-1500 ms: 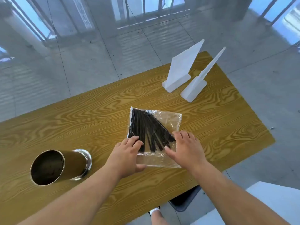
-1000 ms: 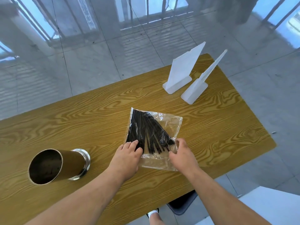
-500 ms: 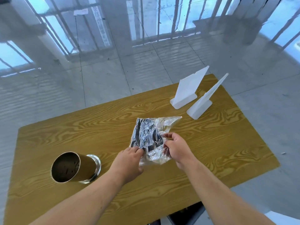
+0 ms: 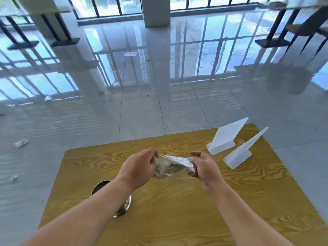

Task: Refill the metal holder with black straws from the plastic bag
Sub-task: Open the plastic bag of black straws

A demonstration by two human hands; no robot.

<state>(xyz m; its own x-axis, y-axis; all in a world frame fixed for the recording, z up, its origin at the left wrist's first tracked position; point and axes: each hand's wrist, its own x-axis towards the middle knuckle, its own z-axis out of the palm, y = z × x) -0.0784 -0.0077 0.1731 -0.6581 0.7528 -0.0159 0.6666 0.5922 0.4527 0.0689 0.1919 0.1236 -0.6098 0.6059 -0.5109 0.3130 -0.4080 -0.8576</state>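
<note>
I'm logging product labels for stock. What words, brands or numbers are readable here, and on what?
No text is readable.
The plastic bag: no print shows.
The white stands: blank.
The strip of marks on the floor: too blurred to read.

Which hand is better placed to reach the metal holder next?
The left hand, probably: the metal holder lies just under its forearm, while the right hand holds the plastic bag at its far end.
</note>
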